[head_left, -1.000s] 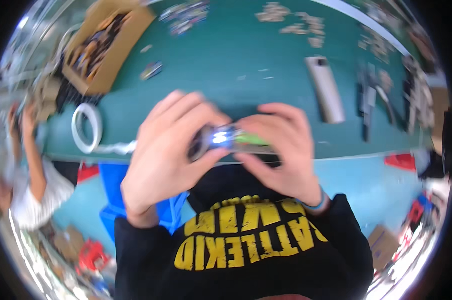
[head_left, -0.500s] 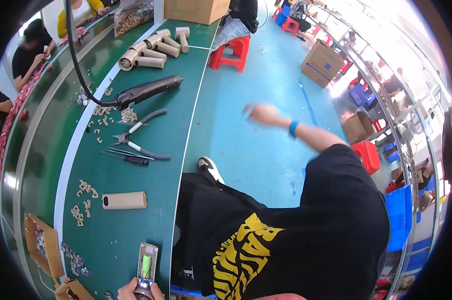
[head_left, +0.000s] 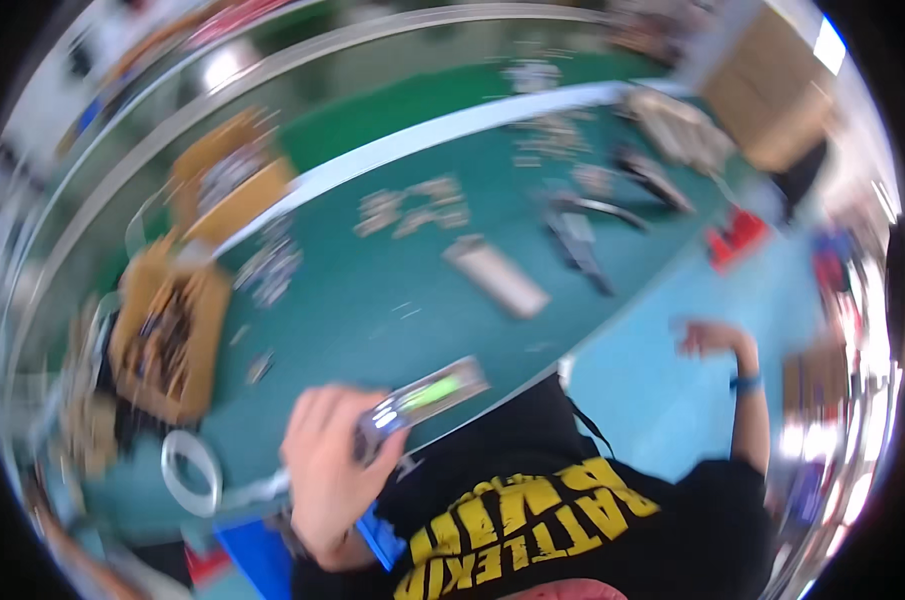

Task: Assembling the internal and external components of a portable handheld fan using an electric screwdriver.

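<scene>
Green worktop point(head_left: 357, 320) stretches across the workshop from where I stand, its near edge slanting up to the right above a pale blue floor point(head_left: 652, 390). Over that near edge is an open, elongated casing point(head_left: 469, 378) with a bright green cylinder point(head_left: 431, 393) lying inside it; whether it touches the surface I cannot tell. The left hand point(head_left: 327, 460) grasps its left end, thumb on the near side and fingers wrapping the far side, close to a shiny bluish part. Well apart, the right hand point(head_left: 710, 340) is out over the floor, a blue band point(head_left: 745, 382) at its wrist; its fingers are smeared by blur, so I cannot tell whether they grasp anything. Beyond the casing lies a beige shell point(head_left: 497, 277), with clusters of small beige pieces point(head_left: 412, 207) farther back and dark hand tools point(head_left: 577, 245) to the right. Left of the hand sit a white ring-shaped roll point(head_left: 170, 465) and a cardboard box point(head_left: 207, 350) of brownish parts, with a second carton point(head_left: 255, 195) behind it. Over at the far right, pale tubular pieces point(head_left: 677, 130) lie before a large carton point(head_left: 767, 90), and a red stool point(head_left: 734, 238) stands on the floor.
</scene>
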Motion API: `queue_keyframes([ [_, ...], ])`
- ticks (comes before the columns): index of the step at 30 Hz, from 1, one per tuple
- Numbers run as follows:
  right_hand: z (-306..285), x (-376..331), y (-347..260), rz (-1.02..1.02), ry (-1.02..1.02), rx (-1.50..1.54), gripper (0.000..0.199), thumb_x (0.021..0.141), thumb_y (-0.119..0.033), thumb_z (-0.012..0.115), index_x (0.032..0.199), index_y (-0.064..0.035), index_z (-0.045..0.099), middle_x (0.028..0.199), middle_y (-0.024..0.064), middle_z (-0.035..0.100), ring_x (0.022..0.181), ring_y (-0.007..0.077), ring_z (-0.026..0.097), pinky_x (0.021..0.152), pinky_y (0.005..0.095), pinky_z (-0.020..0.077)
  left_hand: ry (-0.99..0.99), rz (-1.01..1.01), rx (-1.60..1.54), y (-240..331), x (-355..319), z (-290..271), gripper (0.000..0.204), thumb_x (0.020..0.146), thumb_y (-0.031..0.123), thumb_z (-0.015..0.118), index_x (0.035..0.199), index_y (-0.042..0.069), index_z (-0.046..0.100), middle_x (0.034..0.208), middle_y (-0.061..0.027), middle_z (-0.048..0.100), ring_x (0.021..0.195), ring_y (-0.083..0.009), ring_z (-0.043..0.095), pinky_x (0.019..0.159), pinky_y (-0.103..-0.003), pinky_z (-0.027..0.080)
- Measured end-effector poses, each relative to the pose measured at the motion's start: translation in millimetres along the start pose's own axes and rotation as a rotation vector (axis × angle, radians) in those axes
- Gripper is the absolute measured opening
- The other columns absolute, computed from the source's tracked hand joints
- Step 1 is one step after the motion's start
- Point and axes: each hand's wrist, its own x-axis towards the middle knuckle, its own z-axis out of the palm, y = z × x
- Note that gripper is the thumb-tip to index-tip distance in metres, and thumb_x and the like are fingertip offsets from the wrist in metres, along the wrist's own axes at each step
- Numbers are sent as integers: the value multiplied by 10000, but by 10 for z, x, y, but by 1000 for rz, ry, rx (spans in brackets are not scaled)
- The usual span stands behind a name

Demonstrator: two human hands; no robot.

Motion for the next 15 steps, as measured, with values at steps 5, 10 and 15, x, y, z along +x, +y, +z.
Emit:
queue_keyframes([
  [5,932,-443,-2095,-484,-443,-315,473,836,-228,742,1247,-50,591,948,92,711,861,161,665,749,304,532,-88,47,59,29,8,2,352,694,165,784,998,110,615,935,-28,577,908,-243,548,781,-346,445],
  [10,781,-384,-2422,-1092,498,-159,415,871,-151,692,1241,-13,561,1070,128,648,993,247,612,869,345,459,-54,65,146,-16,-2,54,390,664,180,804,1018,127,651,945,-8,598,926,-218,561,780,-344,447],
  [15,738,183,-2787,-918,1254,-277,413,889,-176,677,1267,-64,554,1217,97,575,1128,220,518,938,336,383,-7,48,108,-60,36,124,383,662,183,809,1006,117,655,939,-25,607,913,-239,569,760,-360,452],
])
